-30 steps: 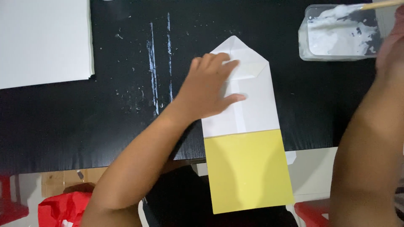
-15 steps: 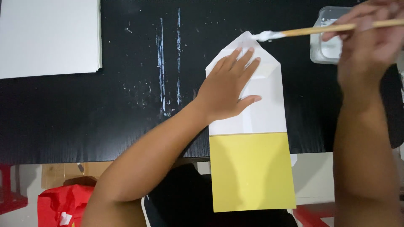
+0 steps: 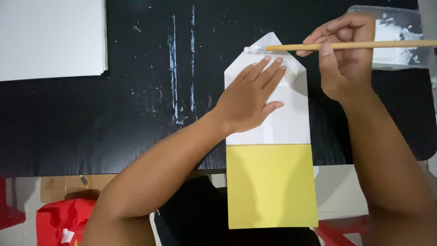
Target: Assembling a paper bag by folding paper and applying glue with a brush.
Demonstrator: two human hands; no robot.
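Lying at the far left of the black bench [image 3: 91, 114], a stack of white sheets [image 3: 50, 36] is seen, with white streaks [image 3: 182, 68] smeared on the dark top beside it. A red bag [image 3: 59, 223] is visible below the bench edge. The folded paper [image 3: 282, 127], white above and yellow below, is pressed flat by the left hand [image 3: 250, 98], fingers spread. A wooden brush [image 3: 346, 45] is pinched in the grip of the right hand [image 3: 346, 59], its white-loaded tip at the paper's peak. A clear paste tub [image 3: 400, 41] is set behind.
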